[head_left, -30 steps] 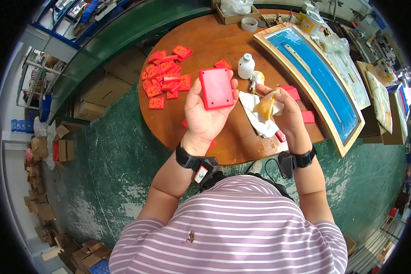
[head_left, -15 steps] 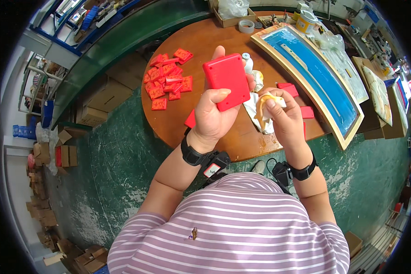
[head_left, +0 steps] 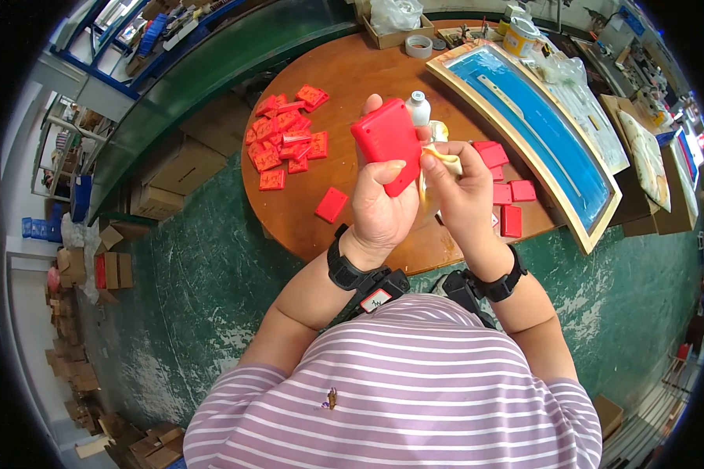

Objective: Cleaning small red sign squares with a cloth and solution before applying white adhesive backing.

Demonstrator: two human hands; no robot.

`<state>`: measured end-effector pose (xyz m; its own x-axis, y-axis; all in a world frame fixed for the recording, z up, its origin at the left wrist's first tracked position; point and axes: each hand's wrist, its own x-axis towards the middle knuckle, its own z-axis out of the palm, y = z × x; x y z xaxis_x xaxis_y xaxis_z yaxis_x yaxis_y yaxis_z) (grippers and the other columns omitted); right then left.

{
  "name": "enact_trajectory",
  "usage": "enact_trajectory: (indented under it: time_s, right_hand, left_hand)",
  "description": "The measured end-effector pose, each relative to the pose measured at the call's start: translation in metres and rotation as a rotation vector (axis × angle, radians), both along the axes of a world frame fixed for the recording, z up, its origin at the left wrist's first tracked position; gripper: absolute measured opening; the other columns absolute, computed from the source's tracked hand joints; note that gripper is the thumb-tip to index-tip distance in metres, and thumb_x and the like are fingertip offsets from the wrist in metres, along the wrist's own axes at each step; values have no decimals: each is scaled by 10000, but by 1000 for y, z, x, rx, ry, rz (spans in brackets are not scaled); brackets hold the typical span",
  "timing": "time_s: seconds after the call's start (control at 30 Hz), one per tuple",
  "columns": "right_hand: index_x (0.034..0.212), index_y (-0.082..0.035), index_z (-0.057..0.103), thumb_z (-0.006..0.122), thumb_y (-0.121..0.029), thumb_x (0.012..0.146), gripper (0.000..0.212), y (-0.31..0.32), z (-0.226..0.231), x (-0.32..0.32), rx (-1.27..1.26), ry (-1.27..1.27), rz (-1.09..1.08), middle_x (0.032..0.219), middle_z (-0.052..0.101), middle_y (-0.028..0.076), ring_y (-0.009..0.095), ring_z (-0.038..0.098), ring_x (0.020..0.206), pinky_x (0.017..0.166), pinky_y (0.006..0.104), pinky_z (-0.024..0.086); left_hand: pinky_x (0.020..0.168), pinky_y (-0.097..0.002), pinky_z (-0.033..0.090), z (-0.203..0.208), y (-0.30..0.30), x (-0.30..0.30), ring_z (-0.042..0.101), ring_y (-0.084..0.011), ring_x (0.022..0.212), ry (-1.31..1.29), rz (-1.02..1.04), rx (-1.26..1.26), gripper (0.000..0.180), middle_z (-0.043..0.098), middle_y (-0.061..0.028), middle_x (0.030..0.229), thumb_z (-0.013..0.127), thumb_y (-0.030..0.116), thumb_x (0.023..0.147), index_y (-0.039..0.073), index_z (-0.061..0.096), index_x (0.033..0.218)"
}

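My left hand (head_left: 383, 199) is wrapped round a red plastic case (head_left: 386, 144), thumb across its near face, held tilted above the round table. Close against the case's right edge, my right hand (head_left: 463, 187) pinches a stained, pale yellow cloth (head_left: 444, 159). Just beyond both hands a white bottle (head_left: 418, 109) stands upright on the table. To the left lies a heap of red plastic pieces (head_left: 285, 131), with a single red piece (head_left: 332, 204) nearer to me. Several more red cases (head_left: 511, 220) are to the right of my right hand.
A wooden-framed screen with blue mesh (head_left: 540, 129) lies along the right side of the brown round table (head_left: 344, 74). At the back are a tape roll (head_left: 418, 46), a box with a plastic bag (head_left: 397, 17) and a yellow-white tub (head_left: 522, 36). Cardboard boxes (head_left: 181, 168) stand at the left.
My right hand has moved left and up with the cloth to the case's edge. My left hand has tilted the case and shifted slightly right, uncovering the single red piece.
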<state>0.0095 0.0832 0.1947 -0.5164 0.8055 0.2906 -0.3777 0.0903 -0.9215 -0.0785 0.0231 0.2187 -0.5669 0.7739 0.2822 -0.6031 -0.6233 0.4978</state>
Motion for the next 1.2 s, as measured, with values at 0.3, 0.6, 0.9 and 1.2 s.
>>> enact_trajectory:
  time_s: [0.3, 0.6, 0.9, 1.2]
  right_hand:
    - [927, -13, 640, 718, -49, 828, 131, -7, -2, -9, 269, 19, -105, 903, 624, 40, 99, 566, 826, 742, 254, 479]
    - [989, -28, 615, 670, -118, 893, 142, 12, 1, -3, -302, 72, 137, 876, 640, 16, 55, 571, 790, 702, 220, 463]
    - [879, -42, 688, 764, -47, 735, 162, -8, -8, -7, 315, -94, -74, 1047, 558, 80, 193, 532, 1011, 863, 295, 442]
    - [925, -6, 696, 729, -213, 814, 237, 76, -95, -13, -32, -522, -38, 820, 685, 134, 187, 659, 709, 646, 322, 511]
  left_hand:
    - [1033, -411, 397, 1, 0, 1, 485, -251, 1166, -48, 24, -40, 745, 450, -98, 1292, 535, 118, 745, 184, 285, 1444]
    - [1056, -410, 378, -1, -1, -11, 498, -283, 1154, -180, -80, 34, 702, 472, -113, 1270, 549, 117, 747, 191, 335, 1411]
    - [1061, -467, 376, -12, 3, -3, 515, -339, 1150, -105, 49, -46, 685, 513, -146, 1246, 534, 147, 760, 163, 336, 1416]
    - [1100, -470, 322, -59, -9, -43, 472, -331, 1227, -312, -16, -148, 595, 530, -146, 1249, 563, 122, 760, 146, 442, 1342]
